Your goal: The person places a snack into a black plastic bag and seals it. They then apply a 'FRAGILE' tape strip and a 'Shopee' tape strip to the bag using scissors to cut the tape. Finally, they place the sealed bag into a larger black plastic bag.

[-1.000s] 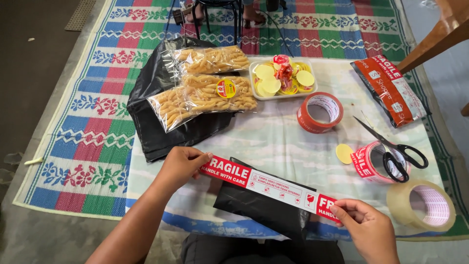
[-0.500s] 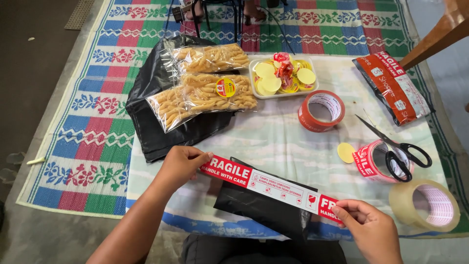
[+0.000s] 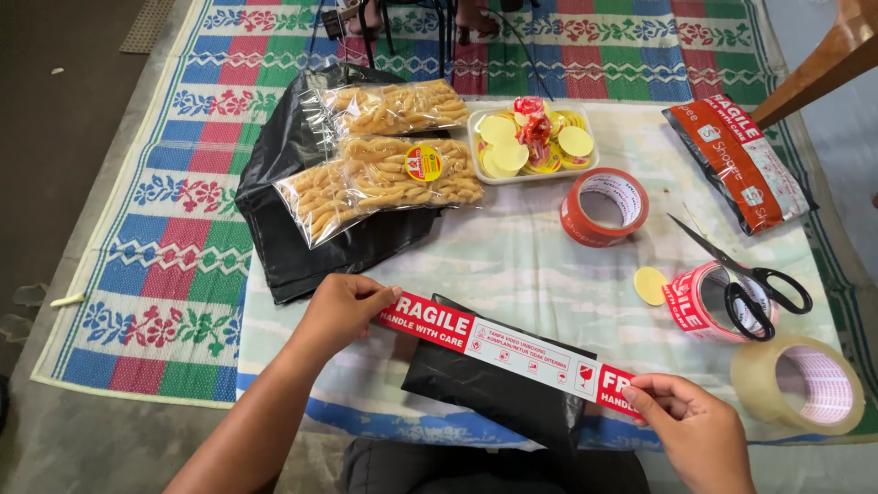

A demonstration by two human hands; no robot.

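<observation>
We hold a strip of red-and-white warning tape stretched taut over a black plastic parcel that lies at the near edge of the mat. Left hand pinches the strip's left end between thumb and fingertips; right hand pinches the right end the same way. Both hands are closed on the tape.

Against half a second and one second ago: strip, parcel and both hands sit in nearly the same places, and the tape has not come noticeably lower. We judge the strip is still being lined up over the parcel, not yet pressed on.

Outward: to the right, a pink tape roll with black scissors across it, a clear tape roll, an orange tape roll, and a loose yellow sticker. Further back, two clear bags of pasta on black plastic bags, and a white tray of yellow stickers.

Surface: a woven patterned mat over a grey floor; chair legs at the far edge.
</observation>
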